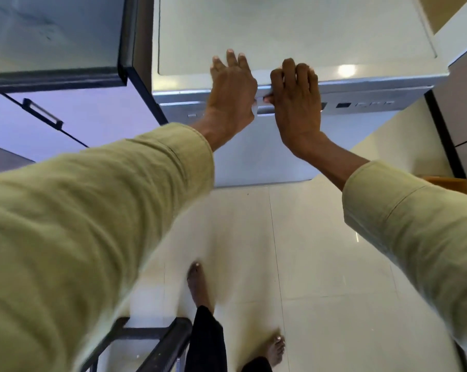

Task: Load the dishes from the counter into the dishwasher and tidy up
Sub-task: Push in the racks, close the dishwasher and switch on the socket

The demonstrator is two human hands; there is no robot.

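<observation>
At the dishwasher (pixel 280 146) front, your left hand (pixel 231 89) lies flat on its top edge. Your right hand (pixel 296 100) curls round the recessed handle (pixel 264 99); the stiff door likely needs a firm pull.

Pale tiled floor (pixel 320 237), black-framed glass cabinet (pixel 52 36)

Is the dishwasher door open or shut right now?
Shut, as far as it shows: the dishwasher door sits flush under the control strip, no rack visible. Both hands, left hand and right hand, are at the handle.
</observation>
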